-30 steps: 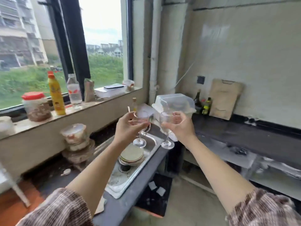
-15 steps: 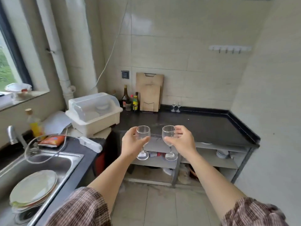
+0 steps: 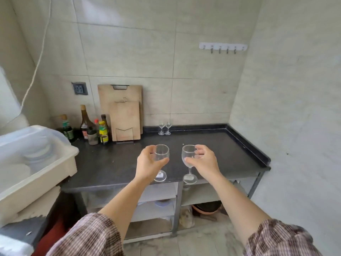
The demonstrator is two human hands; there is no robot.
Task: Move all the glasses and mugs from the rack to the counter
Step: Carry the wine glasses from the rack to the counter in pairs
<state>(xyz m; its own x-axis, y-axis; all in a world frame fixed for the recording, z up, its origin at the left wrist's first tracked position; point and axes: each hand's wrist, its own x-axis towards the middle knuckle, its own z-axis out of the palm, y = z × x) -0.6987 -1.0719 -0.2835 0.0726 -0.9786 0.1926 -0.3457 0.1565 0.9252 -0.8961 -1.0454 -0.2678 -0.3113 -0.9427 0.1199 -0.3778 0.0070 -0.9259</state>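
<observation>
Counter point(image 3: 118, 163) nearer; stemmed clear glasses point(image 3: 161, 154).

Soft, even daylight, perhaps from the left; no harsh shadows. Wide-angle bending at edges, and the rack point(image 3: 33, 159) is blurred.

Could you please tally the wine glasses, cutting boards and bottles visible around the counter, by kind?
Wine glasses: 4, one in the left hand, one in the right hand, two standing at the back wall.
Cutting boards: 2, leaning on the wall.
Bottles: about 6, clustered; some overlap.
Total: about 12.
</observation>
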